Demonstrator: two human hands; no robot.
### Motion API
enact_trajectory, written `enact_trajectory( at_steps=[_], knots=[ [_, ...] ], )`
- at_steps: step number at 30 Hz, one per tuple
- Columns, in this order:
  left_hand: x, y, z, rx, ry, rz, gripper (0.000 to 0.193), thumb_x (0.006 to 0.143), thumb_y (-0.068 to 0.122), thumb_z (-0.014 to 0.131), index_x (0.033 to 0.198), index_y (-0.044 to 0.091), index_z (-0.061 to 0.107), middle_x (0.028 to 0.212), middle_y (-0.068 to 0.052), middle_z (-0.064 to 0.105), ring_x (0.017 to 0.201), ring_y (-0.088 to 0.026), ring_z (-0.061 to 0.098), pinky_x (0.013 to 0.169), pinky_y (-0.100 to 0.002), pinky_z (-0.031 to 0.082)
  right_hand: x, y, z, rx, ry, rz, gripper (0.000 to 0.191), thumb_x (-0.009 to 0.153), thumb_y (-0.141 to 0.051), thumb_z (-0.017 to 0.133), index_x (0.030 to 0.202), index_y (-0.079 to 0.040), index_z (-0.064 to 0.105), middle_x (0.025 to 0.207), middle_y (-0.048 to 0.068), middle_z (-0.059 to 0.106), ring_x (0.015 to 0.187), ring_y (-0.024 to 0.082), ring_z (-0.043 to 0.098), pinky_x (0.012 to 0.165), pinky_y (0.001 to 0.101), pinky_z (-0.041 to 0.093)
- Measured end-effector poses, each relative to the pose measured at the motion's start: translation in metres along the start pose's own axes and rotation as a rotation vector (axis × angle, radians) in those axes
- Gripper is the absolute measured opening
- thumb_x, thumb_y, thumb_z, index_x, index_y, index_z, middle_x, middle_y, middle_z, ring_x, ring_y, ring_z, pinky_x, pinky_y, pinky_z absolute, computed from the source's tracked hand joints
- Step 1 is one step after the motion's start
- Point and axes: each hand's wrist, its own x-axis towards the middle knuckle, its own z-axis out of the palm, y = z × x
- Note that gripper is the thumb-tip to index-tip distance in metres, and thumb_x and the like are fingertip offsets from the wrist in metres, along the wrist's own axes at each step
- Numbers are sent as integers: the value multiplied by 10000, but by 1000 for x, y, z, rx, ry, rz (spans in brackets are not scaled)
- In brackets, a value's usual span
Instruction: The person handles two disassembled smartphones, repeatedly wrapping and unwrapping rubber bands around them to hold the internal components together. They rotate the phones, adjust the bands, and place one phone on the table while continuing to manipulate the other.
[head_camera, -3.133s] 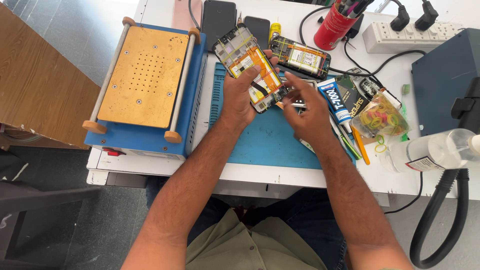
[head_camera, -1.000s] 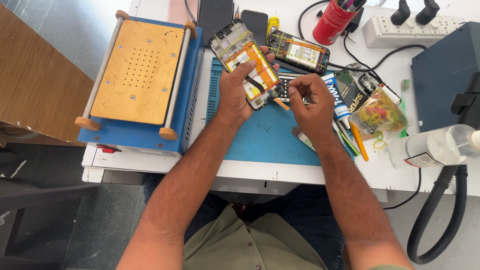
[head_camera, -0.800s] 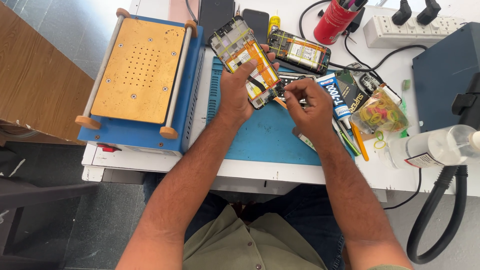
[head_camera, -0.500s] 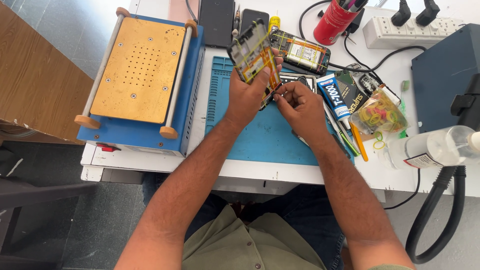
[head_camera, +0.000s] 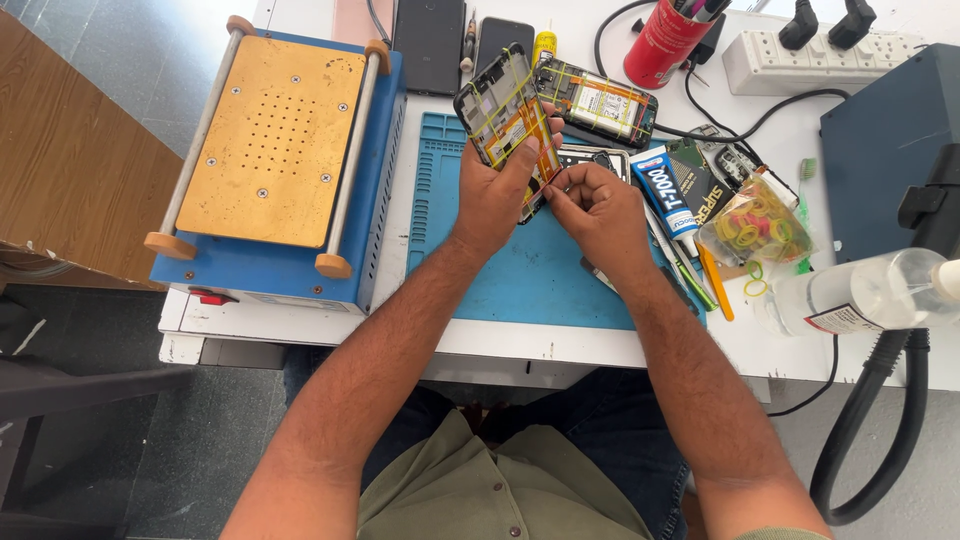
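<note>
Hands meet over the blue work mat (head_camera: 520, 280) near the middle of our counter (head_camera: 790, 345). Our left hand (head_camera: 495, 195) is wrapped around an opened phone (head_camera: 505, 115), bound with yellow rubber bands and tilted up off the mat, gripping its lower end. Our right hand (head_camera: 595, 205), just at three o'clock of the left, has its fingertips pinched together at the phone's lower edge; we cannot tell what, if anything, sits between them. A second opened phone (head_camera: 597, 102) lies flat at one o'clock of the held one. At three o'clock of our right hand lie a glue tube (head_camera: 667, 195) and a bag of rubber bands (head_camera: 757, 222). At nine o'clock stands a blue machine with a perforated brass plate (head_camera: 275, 140).
</note>
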Motion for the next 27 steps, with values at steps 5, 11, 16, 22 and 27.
enact_trajectory(
  at_steps=[5,11,16,22,27],
  knots=[
    [3,0,-1,-26,-13,-24,343,1064,27,540,1394,-46,486,1325,-168,633,1254,-239,651,1096,-408,592,1,1,-2,52,-12,-40,59,959,-83,707,960,-49,658,703,-55,646,584,-27,505,510,168,382],
    [3,-3,-1,33,-17,-1,331,1066,11,518,1391,-40,482,1315,-164,632,1245,-233,659,1083,-395,606,-1,2,0,-94,76,-67,50,924,-51,688,913,-44,640,663,-34,654,547,-9,528,493,179,409],
    [13,7,-11,-125,147,62,333,1058,-30,533,1388,-77,527,1271,-204,652,1160,-264,675,992,-404,606,4,2,-3,-219,266,-84,43,927,-51,685,910,-41,648,646,-27,674,527,-6,578,500,180,463],
    [11,20,-15,-337,142,-28,324,1027,54,567,1330,-56,530,1197,-218,664,1103,-338,695,904,-454,655,3,7,-8,-5,263,-59,79,982,-98,721,976,-44,665,663,0,631,530,44,512,470,232,386],
    [11,22,-10,-414,182,-190,377,1003,88,499,1342,-76,503,1221,-257,646,1123,-374,681,911,-468,655,-2,10,-7,-10,215,-440,60,1014,-16,698,1058,-17,656,945,45,690,813,64,641,719,218,539]
  ],
)
